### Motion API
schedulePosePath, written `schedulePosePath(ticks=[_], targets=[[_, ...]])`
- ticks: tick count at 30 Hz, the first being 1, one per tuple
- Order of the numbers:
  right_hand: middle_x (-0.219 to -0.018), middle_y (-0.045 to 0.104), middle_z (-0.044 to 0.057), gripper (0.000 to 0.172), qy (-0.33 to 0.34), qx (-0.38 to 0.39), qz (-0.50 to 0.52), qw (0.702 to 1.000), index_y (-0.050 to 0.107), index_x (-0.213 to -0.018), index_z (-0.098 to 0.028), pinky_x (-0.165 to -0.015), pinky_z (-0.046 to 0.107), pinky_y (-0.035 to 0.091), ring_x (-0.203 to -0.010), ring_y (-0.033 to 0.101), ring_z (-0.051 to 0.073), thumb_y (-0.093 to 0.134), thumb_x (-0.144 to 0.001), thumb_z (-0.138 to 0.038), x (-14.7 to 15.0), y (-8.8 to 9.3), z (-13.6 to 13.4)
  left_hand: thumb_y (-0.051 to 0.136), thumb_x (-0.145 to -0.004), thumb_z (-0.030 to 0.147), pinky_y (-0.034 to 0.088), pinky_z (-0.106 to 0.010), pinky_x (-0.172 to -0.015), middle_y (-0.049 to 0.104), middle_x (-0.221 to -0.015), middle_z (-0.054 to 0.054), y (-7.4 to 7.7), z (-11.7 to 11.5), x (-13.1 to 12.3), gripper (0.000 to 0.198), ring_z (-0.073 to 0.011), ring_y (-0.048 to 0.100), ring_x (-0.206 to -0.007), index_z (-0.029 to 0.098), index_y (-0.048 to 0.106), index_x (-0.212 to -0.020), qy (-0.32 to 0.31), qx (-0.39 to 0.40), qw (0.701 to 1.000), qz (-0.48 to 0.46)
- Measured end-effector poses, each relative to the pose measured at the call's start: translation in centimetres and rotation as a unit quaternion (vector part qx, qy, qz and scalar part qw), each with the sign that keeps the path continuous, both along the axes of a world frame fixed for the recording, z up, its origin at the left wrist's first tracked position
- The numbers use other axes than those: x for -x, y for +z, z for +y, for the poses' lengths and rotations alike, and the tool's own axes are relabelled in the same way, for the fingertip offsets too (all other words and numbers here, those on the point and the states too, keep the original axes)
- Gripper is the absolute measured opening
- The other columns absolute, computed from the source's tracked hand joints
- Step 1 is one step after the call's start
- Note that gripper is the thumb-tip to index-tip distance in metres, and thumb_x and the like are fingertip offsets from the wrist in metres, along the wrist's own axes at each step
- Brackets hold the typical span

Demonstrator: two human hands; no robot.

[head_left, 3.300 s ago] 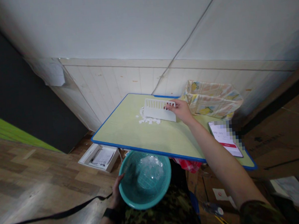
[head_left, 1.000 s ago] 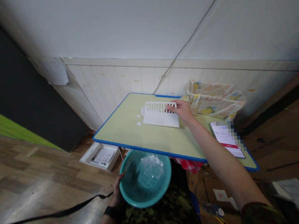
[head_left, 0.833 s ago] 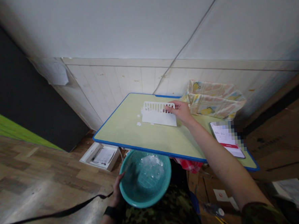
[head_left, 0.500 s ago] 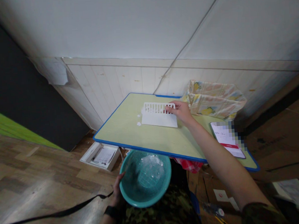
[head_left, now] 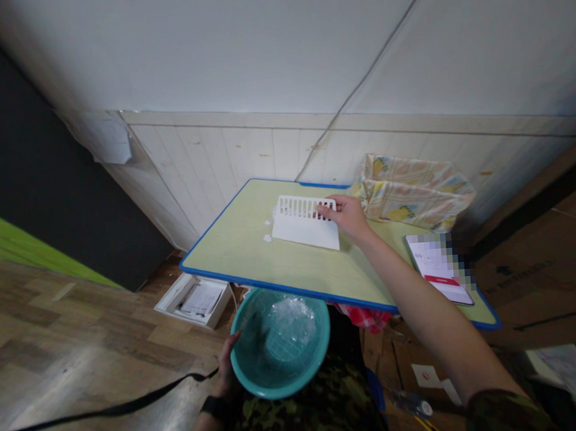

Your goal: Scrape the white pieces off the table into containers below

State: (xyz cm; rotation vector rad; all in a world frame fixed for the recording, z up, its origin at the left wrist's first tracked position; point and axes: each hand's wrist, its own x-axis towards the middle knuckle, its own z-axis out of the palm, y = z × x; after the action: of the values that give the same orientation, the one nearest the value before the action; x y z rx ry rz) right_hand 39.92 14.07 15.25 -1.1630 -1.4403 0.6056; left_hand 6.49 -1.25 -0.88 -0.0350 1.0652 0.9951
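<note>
My right hand point(head_left: 347, 216) is closed on the right end of a flat white piece with a row of slots point(head_left: 305, 232) along its far edge. The piece is over the tabletop, and I cannot make out its exact kind. Small white scraps point(head_left: 268, 238) lie just left of it. Below the table's front edge, my left hand point(head_left: 227, 359) grips the left rim of a teal plastic basket point(head_left: 274, 392). Crumpled clear plastic point(head_left: 294, 320) rests inside the basket. Most of the left fingers are hidden behind the rim.
The light green table point(head_left: 231, 245) has a blue edge and stands against the wall. A fabric-lined bin point(head_left: 409, 201) sits at its back right, with a phone point(head_left: 440, 271) nearer me. An open white box point(head_left: 193, 300) lies on the floor at left.
The slotted white piece has shifted slightly left and tilted, its near right corner a little closer to me. My right hand moved slightly with it; the left hand and basket stayed put.
</note>
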Motion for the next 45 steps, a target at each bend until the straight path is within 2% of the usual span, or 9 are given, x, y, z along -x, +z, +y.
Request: schedulePosePath(ticks=[5,12,20,30,39,45], targets=[[-0.081,0.074,0.006,0.039,-0.002,0.001,-0.024,1.0,0.073,-0.09,-0.016,-0.06,0.029,0.051,-0.071,0.067,0.02,0.074,-0.072,-0.051,0.2,-0.2,0.0,0.06,-0.091,0.035,0.055,-0.043,-0.081,0.065,-0.12,-0.008,-0.8,0.1,0.1,0.03,-0.0259,0.064,-0.099,0.019,0.064,-0.116,0.024,0.005,1.0,0.019],[-0.08,0.073,0.006,0.036,-0.004,-0.009,-0.033,0.999,0.073,-0.09,-0.016,-0.06,0.028,0.05,-0.07,0.067,0.02,0.073,-0.074,-0.048,0.1,-0.2,0.0,0.059,-0.091,0.037,0.056,-0.042,-0.08,0.064,-0.12,-0.007,-1.5,-0.3,0.3,0.03,-0.0264,0.064,-0.098,0.019,0.065,-0.114,0.038,0.003,0.999,0.036],[-0.081,0.074,0.005,0.035,-0.016,-0.011,-0.064,0.998,0.073,-0.09,-0.017,-0.06,0.028,0.051,-0.071,0.067,0.02,0.071,-0.075,-0.048,0.0,-0.3,0.1,0.06,-0.091,0.036,0.056,-0.043,-0.079,0.065,-0.119,-0.007,-1.8,-0.1,0.4,0.03,-0.026,0.064,-0.098,0.018,0.064,-0.115,0.033,0.001,0.999,0.038],[-0.078,0.074,0.006,0.03,-0.033,-0.033,-0.116,0.992,0.075,-0.088,-0.017,-0.058,0.029,0.05,-0.069,0.067,0.021,0.072,-0.075,-0.043,-0.5,0.9,-0.5,0.06,-0.091,0.036,0.056,-0.043,-0.08,0.065,-0.12,-0.007,-1.9,0.1,0.6,0.03,-0.0263,0.064,-0.099,0.019,0.064,-0.115,0.028,0.001,0.999,0.035],[-0.082,0.074,0.006,0.034,-0.011,-0.025,-0.082,0.996,0.074,-0.09,-0.017,-0.061,0.03,0.052,-0.07,0.068,0.021,0.072,-0.075,-0.047,0.1,0.6,-0.5,0.06,-0.091,0.035,0.055,-0.044,-0.081,0.064,-0.122,-0.008,-1.9,0.2,0.6,0.031,-0.0268,0.064,-0.101,0.019,0.063,-0.117,0.024,0.004,0.999,0.034],[-0.083,0.074,0.005,0.037,0.031,-0.016,-0.073,0.997,0.075,-0.092,-0.018,-0.06,0.028,0.051,-0.072,0.068,0.02,0.071,-0.075,-0.051,1.1,0.5,-0.8,0.06,-0.091,0.035,0.056,-0.043,-0.081,0.064,-0.121,-0.007,-1.6,0.1,0.5,0.029,-0.0264,0.064,-0.1,0.02,0.064,-0.115,0.025,0.001,0.999,0.03]])
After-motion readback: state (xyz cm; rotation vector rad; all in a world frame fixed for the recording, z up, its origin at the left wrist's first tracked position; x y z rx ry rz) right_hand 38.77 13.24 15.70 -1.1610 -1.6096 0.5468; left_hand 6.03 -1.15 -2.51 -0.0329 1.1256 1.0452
